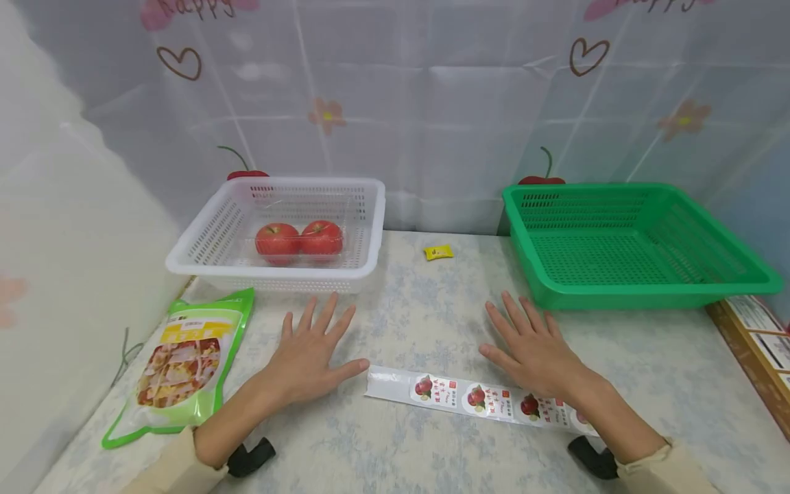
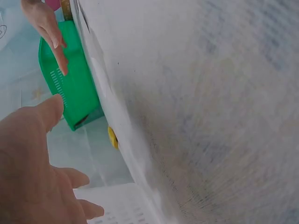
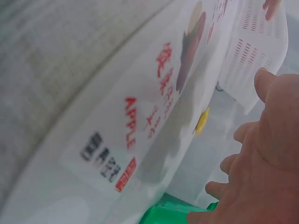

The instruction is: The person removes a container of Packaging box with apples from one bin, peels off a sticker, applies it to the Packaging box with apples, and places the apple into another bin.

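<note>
My left hand (image 1: 308,360) is spread flat, palm down, just in front of the white basket and holds nothing. Its thumb tip lies close to the left end of a strip of apple stickers (image 1: 395,384). Fingers apart, my right hand (image 1: 540,350) hovers above or rests by that strip, partly covering it; contact cannot be told. In the white basket (image 1: 364,271), two red apples (image 1: 278,240) sit inside a clear plastic box (image 1: 354,206). A green basket (image 1: 549,291) stands beyond the right hand. The right wrist view shows the sticker strip (image 3: 107,149) close up.
At the left lies a green-edged food bag (image 1: 179,374). A small yellow packet (image 1: 439,252) is between the baskets at the back. Behind the table hangs a printed curtain (image 1: 457,137). Printed sheets (image 1: 756,315) lie at the right edge, partly under the green basket.
</note>
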`<state>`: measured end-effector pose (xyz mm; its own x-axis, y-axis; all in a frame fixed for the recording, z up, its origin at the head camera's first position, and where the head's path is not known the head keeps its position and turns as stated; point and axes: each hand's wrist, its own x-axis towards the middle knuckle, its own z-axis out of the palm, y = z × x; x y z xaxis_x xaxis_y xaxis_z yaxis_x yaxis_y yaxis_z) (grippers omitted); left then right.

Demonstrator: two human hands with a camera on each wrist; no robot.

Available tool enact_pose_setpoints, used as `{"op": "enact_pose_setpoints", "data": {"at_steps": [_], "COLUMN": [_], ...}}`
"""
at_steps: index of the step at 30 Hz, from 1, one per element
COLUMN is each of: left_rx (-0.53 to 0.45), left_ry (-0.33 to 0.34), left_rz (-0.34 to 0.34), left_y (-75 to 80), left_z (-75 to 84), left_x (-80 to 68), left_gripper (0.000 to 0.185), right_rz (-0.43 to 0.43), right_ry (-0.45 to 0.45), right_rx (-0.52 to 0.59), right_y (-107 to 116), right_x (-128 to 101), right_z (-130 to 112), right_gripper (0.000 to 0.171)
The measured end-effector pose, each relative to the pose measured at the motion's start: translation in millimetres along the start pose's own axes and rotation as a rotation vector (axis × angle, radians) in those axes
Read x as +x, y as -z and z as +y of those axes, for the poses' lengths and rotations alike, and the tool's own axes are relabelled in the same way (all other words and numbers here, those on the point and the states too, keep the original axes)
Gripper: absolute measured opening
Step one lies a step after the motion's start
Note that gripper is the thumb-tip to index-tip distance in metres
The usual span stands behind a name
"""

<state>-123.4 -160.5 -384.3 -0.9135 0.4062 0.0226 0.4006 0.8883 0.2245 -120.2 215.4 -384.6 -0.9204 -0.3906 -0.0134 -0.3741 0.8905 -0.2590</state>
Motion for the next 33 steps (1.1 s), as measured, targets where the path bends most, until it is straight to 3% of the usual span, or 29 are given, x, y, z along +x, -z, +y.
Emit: {"op": "enact_pose_setpoints", "data": {"at_steps": [4, 7, 10, 13, 15, 18, 21, 25, 30, 33], "left_rx": [-0.032, -0.177, -0.463, -0.837, -1.070, -1.290, -1.341, -1.374, -1.372, -1.313], "left_ry": [-0.001, 0.040, 0.119, 0.237, 0.352, 0.533, 0.640, 0.644, 0.649, 0.661], "left_rz": [0.042, 0.143, 0.296, 0.409, 0.447, 0.505, 0.591, 0.696, 0.725, 0.722], "left_y": [0.0, 5.4, 14.2, 23.2, 27.3, 28.4, 25.3, 22.0, 20.4, 19.2], "left_z": [-1.1, -2.2, -5.1, -10.6, -15.4, -22.5, -27.9, -29.8, -30.7, -32.7], "left_x": [2.0, 4.2, 12.7, 24.7, 31.4, 36.8, 41.4, 48.2, 51.4, 50.0], "left_gripper": [0.088, 0.076, 0.060, 0.052, 0.054, 0.057, 0.056, 0.055, 0.066, 0.076], "right_rz": [0.019, 0.089, 0.210, 0.322, 0.361, 0.369, 0.349, 0.239, 0.061, 0.047], "right_ry": [0.012, 0.041, 0.055, 0.049, 0.054, 0.077, 0.106, 0.066, -0.126, -0.258], "right_rx": [-0.008, 0.011, 0.094, 0.240, 0.361, 0.558, 0.733, 0.916, 1.104, 1.113], "right_y": [-1, 1, 9, 24, 31, 38, 39, 43, 42, 35], "right_x": [1, 8, 20, 36, 49, 73, 104, 151, 204, 227], "right_z": [-1, -7, -20, -39, -55, -85, -115, -153, -189, -200], "right_gripper": [0.074, 0.072, 0.064, 0.052, 0.045, 0.040, 0.038, 0.048, 0.074, 0.088]}}
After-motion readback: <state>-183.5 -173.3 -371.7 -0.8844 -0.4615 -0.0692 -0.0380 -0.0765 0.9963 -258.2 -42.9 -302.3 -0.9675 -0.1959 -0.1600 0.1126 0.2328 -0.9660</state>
